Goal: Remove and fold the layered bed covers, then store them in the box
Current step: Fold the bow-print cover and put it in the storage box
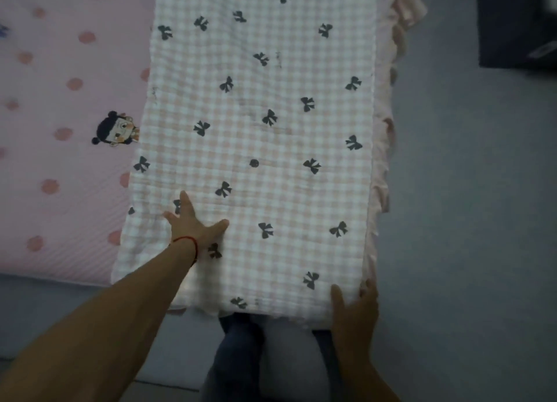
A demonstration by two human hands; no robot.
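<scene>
A pink-and-white gingham quilted cover printed with small black bows (259, 136) lies as a long narrow strip down the middle of the frame, and its width suggests it has already been folded lengthwise at least once. It rests on a pink sheet with darker pink dots and a cartoon child's face (60, 130), which covers the bed at the left of the frame and looks like a layer not yet removed. A pale pink ruffled edge (391, 70) runs along the strip's right side, hanging over the bed's edge above the grey floor (467, 220). The left hand (193, 224), with a red string bracelet (188, 242) at the wrist, is spread wide and pressed flat on the cover at lower centre-left, as if smoothing it or holding it in place. The right hand (355, 305) grips the cover's near right corner at the lower right, thumb on top and fingers curled round the edge. The dark object (518, 25) at the upper right may be the storage box, though it is too dim and cropped to be sure. By my reading, the folding of this cover is partway: crosswise folds remain, then storing it, then the dotted sheet.
</scene>
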